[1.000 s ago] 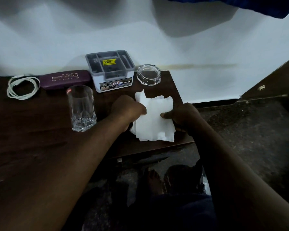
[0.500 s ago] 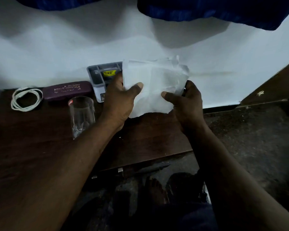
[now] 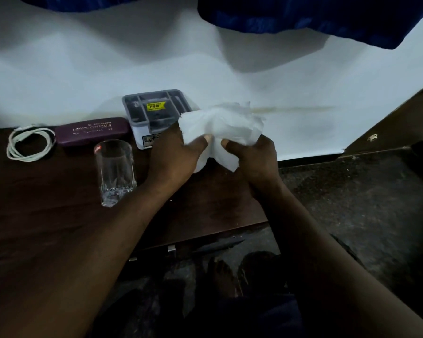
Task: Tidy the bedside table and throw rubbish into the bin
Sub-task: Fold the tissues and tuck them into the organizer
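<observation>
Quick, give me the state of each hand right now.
Left hand: closed on the white tissue, held above the table.
Right hand: closed on the same tissue, crumpling it.

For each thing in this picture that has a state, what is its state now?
White paper tissue: crumpled, held above the table.
Left hand: gripping the tissue.
Right hand: gripping the tissue.
Clear drinking glass: upright, empty.
Purple spectacle case: closed, lying flat.
White cable: coiled.
Grey compartment box: open-topped.

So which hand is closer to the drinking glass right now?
Left. The left hand grips the tissue just right of the glass; the right hand holds the tissue's far side, farther from it.
</observation>
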A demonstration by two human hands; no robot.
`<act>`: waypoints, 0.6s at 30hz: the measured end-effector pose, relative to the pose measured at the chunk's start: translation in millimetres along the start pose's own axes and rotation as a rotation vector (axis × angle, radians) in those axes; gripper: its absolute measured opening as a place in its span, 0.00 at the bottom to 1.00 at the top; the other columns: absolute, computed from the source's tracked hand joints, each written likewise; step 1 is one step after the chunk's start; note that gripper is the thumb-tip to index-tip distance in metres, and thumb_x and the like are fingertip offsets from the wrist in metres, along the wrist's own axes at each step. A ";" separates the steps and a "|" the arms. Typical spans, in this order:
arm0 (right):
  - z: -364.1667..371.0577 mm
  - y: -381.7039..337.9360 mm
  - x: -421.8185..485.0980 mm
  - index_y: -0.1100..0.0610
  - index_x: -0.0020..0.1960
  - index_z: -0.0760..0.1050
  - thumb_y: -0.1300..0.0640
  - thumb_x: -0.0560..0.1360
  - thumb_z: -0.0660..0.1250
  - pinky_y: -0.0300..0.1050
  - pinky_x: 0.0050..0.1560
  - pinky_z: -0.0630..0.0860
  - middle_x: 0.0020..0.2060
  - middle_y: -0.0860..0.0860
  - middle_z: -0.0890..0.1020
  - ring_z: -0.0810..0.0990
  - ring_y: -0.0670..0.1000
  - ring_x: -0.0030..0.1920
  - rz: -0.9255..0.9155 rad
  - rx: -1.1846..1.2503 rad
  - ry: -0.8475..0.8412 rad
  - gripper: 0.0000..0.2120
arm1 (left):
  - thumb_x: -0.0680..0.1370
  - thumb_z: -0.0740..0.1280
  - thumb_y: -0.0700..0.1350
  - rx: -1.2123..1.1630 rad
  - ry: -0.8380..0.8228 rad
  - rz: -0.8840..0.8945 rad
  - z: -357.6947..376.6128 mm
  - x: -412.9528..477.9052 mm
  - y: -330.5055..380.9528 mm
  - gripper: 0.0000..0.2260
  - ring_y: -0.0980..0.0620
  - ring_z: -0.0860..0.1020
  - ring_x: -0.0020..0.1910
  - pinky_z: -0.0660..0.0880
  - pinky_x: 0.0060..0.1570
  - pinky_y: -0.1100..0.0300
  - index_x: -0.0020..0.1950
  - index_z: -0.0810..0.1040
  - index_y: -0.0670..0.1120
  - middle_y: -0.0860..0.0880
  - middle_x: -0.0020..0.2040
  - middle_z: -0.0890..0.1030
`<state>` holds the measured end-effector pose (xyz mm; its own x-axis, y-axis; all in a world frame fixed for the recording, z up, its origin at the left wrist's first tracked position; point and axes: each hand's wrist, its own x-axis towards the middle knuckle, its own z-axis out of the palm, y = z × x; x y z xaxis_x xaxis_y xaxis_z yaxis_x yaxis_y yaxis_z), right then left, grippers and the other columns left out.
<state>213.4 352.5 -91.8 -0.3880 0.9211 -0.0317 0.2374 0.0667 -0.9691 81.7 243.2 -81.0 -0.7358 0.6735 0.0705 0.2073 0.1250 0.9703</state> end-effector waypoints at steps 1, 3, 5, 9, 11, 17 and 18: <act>-0.1 0.5 1.0 0.50 0.60 0.84 0.47 0.62 0.79 0.58 0.58 0.83 0.51 0.47 0.88 0.87 0.52 0.54 -0.001 0.018 -0.009 0.26 | 0.76 0.75 0.52 -0.003 -0.003 -0.002 -1.1 0.1 -0.3 0.19 0.57 0.82 0.56 0.79 0.57 0.57 0.65 0.81 0.52 0.60 0.55 0.82; 2.0 4.0 -0.9 0.49 0.58 0.85 0.48 0.61 0.79 0.60 0.58 0.83 0.51 0.49 0.88 0.87 0.53 0.54 0.015 0.036 -0.051 0.25 | 0.73 0.77 0.54 0.019 -0.029 -0.060 -1.8 0.3 -7.2 0.22 0.55 0.82 0.55 0.81 0.57 0.51 0.65 0.81 0.51 0.56 0.56 0.84; 5.2 11.0 -3.9 0.51 0.57 0.85 0.50 0.60 0.80 0.62 0.59 0.82 0.51 0.52 0.88 0.87 0.55 0.55 0.051 0.056 -0.064 0.25 | 0.73 0.77 0.53 0.077 -0.066 -0.123 -0.9 -1.9 -16.1 0.21 0.52 0.82 0.55 0.81 0.57 0.48 0.65 0.81 0.50 0.52 0.57 0.84; 6.8 14.9 -0.9 0.51 0.59 0.84 0.46 0.60 0.78 0.61 0.58 0.82 0.51 0.50 0.88 0.87 0.54 0.54 0.045 -0.005 0.005 0.28 | 0.76 0.74 0.51 0.169 -0.053 -0.073 2.9 -2.0 -15.2 0.20 0.47 0.81 0.60 0.78 0.60 0.51 0.66 0.81 0.46 0.46 0.62 0.83; 4.9 9.0 2.6 0.49 0.63 0.82 0.42 0.61 0.76 0.59 0.56 0.83 0.51 0.48 0.88 0.87 0.52 0.53 0.027 -0.056 0.034 0.32 | 0.77 0.73 0.53 0.178 -0.013 -0.032 3.5 -1.0 -8.5 0.20 0.45 0.82 0.59 0.79 0.59 0.50 0.64 0.83 0.43 0.44 0.60 0.84; 6.1 4.7 -1.7 0.50 0.58 0.85 0.48 0.64 0.77 0.59 0.55 0.84 0.49 0.47 0.88 0.87 0.52 0.51 0.030 -0.045 -0.014 0.22 | 0.75 0.75 0.52 0.154 -0.078 -0.072 1.5 -3.9 -13.4 0.19 0.50 0.82 0.56 0.80 0.56 0.53 0.64 0.82 0.47 0.48 0.59 0.84; 7.6 7.7 -3.6 0.51 0.56 0.85 0.50 0.65 0.78 0.60 0.56 0.84 0.49 0.49 0.88 0.87 0.52 0.51 0.049 -0.048 -0.034 0.20 | 0.76 0.75 0.50 0.163 -0.101 -0.102 1.0 -4.5 -15.9 0.18 0.50 0.82 0.57 0.79 0.56 0.53 0.64 0.82 0.47 0.48 0.60 0.84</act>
<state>209.8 346.8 -101.0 -0.4046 0.9102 -0.0883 0.2995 0.0406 -0.9532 82.4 239.0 -97.1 -0.6914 0.7201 -0.0581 0.2426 0.3072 0.9202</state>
